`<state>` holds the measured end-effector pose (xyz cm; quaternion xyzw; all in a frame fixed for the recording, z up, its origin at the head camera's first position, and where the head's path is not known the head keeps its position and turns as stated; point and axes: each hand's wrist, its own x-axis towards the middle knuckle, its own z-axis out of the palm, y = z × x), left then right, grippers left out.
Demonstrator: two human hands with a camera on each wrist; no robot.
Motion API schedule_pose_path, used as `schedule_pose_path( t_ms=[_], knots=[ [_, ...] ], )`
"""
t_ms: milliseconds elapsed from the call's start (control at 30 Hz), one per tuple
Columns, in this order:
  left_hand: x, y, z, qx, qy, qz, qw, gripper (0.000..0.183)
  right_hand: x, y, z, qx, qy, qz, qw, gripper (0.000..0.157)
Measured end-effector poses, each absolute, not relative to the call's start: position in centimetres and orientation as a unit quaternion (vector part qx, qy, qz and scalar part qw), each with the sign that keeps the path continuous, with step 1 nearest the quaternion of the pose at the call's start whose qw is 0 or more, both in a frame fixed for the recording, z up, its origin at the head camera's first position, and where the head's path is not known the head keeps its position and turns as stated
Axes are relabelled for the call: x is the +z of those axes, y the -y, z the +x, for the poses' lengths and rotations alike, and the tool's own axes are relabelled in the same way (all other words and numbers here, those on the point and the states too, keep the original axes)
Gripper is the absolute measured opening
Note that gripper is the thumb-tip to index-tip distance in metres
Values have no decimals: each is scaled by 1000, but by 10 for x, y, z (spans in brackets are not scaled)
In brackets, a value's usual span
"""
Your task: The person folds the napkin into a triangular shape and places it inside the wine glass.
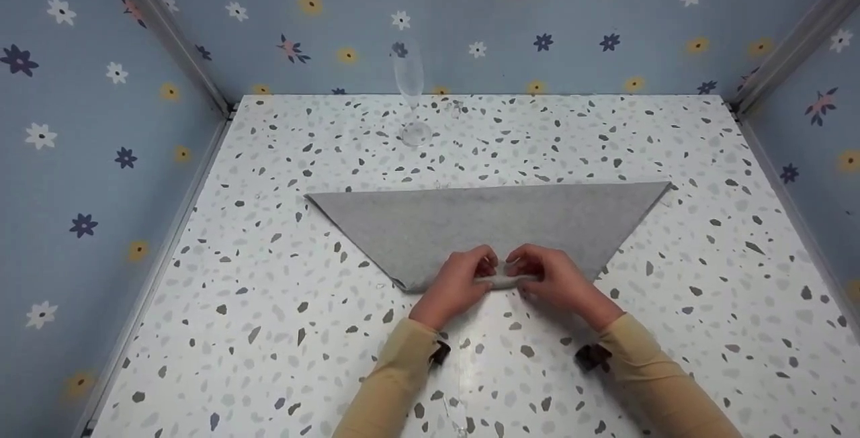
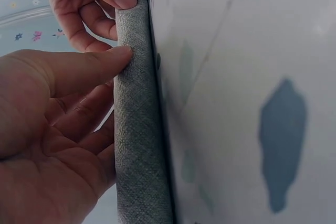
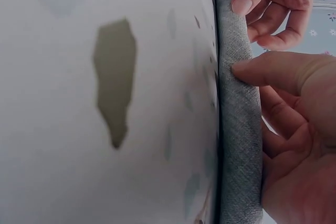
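Observation:
A grey cloth napkin (image 1: 484, 216) lies folded in a trapezoid on the table, its long straight edge at the far side. Along the near edge it forms a thick roll (image 2: 139, 129). My left hand (image 1: 458, 285) pinches this roll near its middle, thumb on the near face and curled fingers behind. Just to the right, my right hand (image 1: 559, 280) grips the same roll in a mirrored way. Both wrist views show the thumbs pressed on the roll (image 3: 239, 129), a short gap apart. Parts of the fingers are hidden behind the cloth.
A clear champagne flute (image 1: 410, 82) stands upright beyond the cloth, near the back of the speckled white table (image 1: 269, 330). Blue flowered panels (image 1: 457, 21) with metal edge strips enclose the table at the back and both sides.

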<state>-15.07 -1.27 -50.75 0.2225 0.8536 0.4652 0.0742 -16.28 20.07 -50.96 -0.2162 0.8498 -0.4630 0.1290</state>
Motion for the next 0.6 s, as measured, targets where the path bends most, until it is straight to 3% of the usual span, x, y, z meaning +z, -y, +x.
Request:
schedule_pose_path(
  t_ms=[300,600],
  knots=[
    [-507,11,-151,453,-859,227,70,30,-509,-201,-166,-474,-842,-217,142,35],
    [-506,11,-154,469,-856,201,88,26,-503,-200,-157,-493,-835,-233,79,38]
  ],
)
